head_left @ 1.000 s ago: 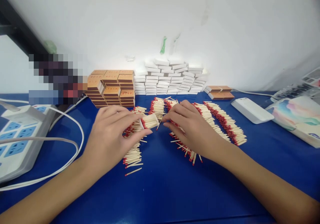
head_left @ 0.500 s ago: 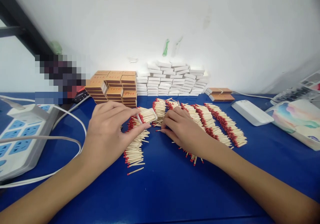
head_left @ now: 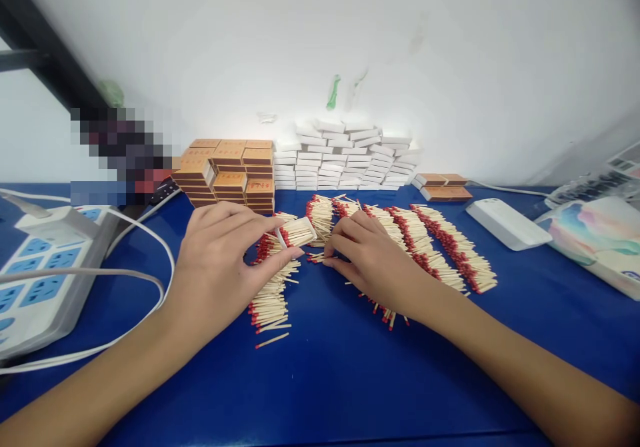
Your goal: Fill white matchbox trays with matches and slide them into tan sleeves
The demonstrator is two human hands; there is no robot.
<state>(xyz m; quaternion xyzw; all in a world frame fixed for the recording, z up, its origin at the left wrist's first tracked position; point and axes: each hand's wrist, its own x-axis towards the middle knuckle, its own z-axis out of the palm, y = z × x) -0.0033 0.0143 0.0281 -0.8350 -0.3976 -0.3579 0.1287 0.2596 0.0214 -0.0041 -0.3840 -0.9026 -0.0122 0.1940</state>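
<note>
My left hand pinches a small white matchbox tray filled with red-tipped matches, holding it just above the blue table. My right hand rests on the spread of loose matches, fingers curled and pinched on a few matches right of the tray. Another row of matches lies under and below my left hand.
Stacked brown matchbox sleeves and white inner trays line the wall. Two more brown boxes lie to the right. A power strip with white cables sits left. A white flat device and a colourful packet lie right.
My right hand slid down-left onto the matches near the tray. My left hand raised the filled tray slightly and has held it steady for the last half second.
</note>
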